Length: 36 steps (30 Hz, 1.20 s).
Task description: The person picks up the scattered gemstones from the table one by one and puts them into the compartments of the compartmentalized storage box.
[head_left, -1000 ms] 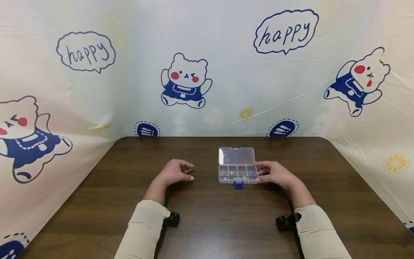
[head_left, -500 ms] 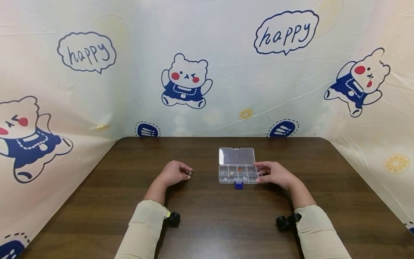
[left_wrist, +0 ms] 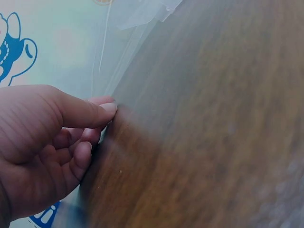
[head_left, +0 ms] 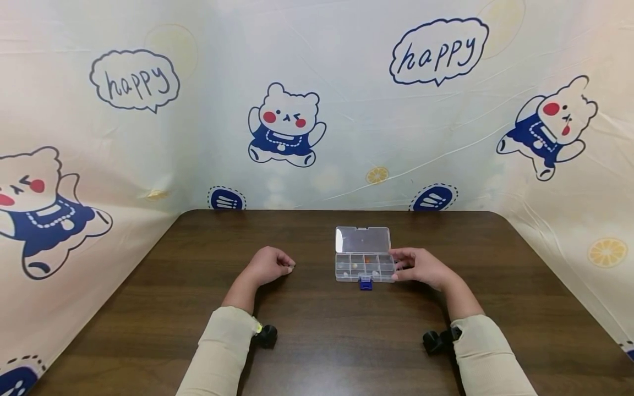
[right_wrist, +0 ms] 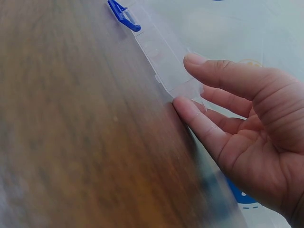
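Observation:
A clear plastic compartment box (head_left: 343, 265) stands on the table, its lid (head_left: 363, 240) raised at the back and a blue latch (head_left: 365, 284) at the front. Several small pale pieces and an orange one (head_left: 367, 260) lie in its compartments. My right hand (head_left: 421, 266) holds the box's right end, thumb by the front corner and fingers toward the back; the right wrist view shows the fingertips (right_wrist: 183, 103) at its edge. Left of the box, my left hand (head_left: 267, 265) pinches a small pale piece low over the table. That piece is mostly hidden between thumb and fingertips.
The dark wood table (head_left: 317, 341) reaches back to a printed cloth (head_left: 346, 126) with cartoon bears. Black wrist cameras sit on both forearms, the left camera (head_left: 267, 336) and the right camera (head_left: 435, 341).
The left thumb and fingers have closed together on the small pale piece, which showed between them earlier. The right hand and the box have stayed where they were.

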### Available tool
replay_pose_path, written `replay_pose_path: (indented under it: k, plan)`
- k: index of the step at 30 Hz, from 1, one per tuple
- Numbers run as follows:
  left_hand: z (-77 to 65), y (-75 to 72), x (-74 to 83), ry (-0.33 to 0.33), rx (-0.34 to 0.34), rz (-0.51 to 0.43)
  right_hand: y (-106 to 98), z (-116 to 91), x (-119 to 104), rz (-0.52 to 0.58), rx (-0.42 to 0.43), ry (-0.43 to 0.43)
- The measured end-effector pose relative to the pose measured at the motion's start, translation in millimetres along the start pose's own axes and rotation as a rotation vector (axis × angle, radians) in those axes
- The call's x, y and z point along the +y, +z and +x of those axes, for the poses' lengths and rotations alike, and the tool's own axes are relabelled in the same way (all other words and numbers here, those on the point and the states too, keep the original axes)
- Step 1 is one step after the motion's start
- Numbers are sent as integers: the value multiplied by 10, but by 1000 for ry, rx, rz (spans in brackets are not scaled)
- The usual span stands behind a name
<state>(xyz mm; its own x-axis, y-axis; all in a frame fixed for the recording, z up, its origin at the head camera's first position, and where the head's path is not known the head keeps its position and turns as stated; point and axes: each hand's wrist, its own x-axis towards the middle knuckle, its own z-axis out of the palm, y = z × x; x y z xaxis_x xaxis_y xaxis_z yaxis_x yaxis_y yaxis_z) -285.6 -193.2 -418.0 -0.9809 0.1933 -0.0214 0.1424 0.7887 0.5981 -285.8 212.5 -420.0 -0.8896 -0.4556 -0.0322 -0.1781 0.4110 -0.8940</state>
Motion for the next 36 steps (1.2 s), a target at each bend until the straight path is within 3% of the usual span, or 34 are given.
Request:
replay_pose_path:
  k: [20, 36]
  plan:
    - [-25, -6, 44, 21, -12, -60, -7, 4, 53, -17, 12, 12]
    - [-20, -6, 138, 35, -14, -240, -5, 21, 59, -17, 15, 15]
